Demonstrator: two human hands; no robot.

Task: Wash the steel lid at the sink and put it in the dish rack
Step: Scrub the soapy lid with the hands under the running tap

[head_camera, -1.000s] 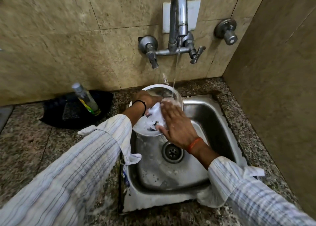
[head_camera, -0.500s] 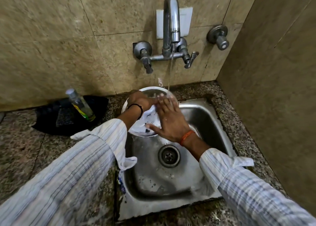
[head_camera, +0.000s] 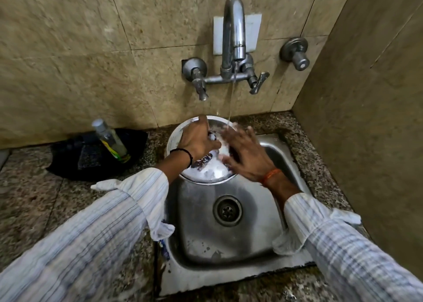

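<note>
A round steel lid [head_camera: 207, 174], foamy with white suds, is tilted over the back left of the steel sink [head_camera: 249, 251]. My left hand [head_camera: 196, 140] grips it near its dark knob at the middle. My right hand [head_camera: 246, 154] lies flat with spread fingers against the lid's right side. A thin stream of water falls from the tap [head_camera: 233, 34] onto the lid's far edge, between my two hands. No dish rack is in view.
A clear bottle of green liquid [head_camera: 111, 139] stands in a black tray [head_camera: 75, 162] on the granite counter, left of the sink. The drain [head_camera: 227, 211] sits mid-basin. Tiled walls close the back and right; a wall valve [head_camera: 296, 52] sticks out right of the tap.
My right hand has slid from the lid's middle out to its right side. My left hand has shifted toward the lid's centre. The view has tilted slightly.
</note>
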